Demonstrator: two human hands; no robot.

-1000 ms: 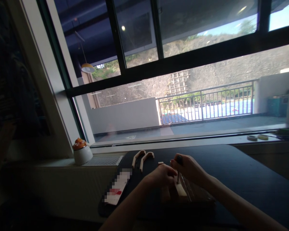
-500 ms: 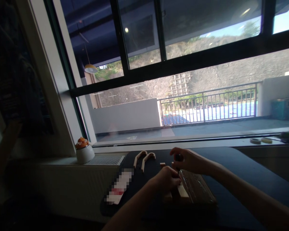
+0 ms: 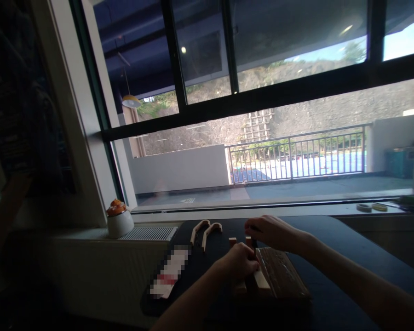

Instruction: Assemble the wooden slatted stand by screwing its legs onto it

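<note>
A wooden block assembly (image 3: pixel 279 278) with a slatted top and pale side strips lies on a dark table (image 3: pixel 348 257). My left hand (image 3: pixel 239 262) is closed and pressed on its near-left end, against a pale strip (image 3: pixel 260 278). Just beyond the block's far end, my right hand (image 3: pixel 271 232) is curled shut over a dark tool handle, of which little shows. Small wooden pieces (image 3: pixel 232 240) lie just left of my right hand.
Two curved wooden pieces (image 3: pixel 205 229) lie at the table's far left, and a pixelated card (image 3: pixel 170 271) sits near the left edge. A white jar with an orange lid (image 3: pixel 119 219) stands on the sill. Tape rolls (image 3: pixel 370 207) rest far right. A large window runs behind.
My right hand lifted off the block and moved a little farther away, then dropped lower. My left hand stayed on the block's near end. The view shifted slightly.
</note>
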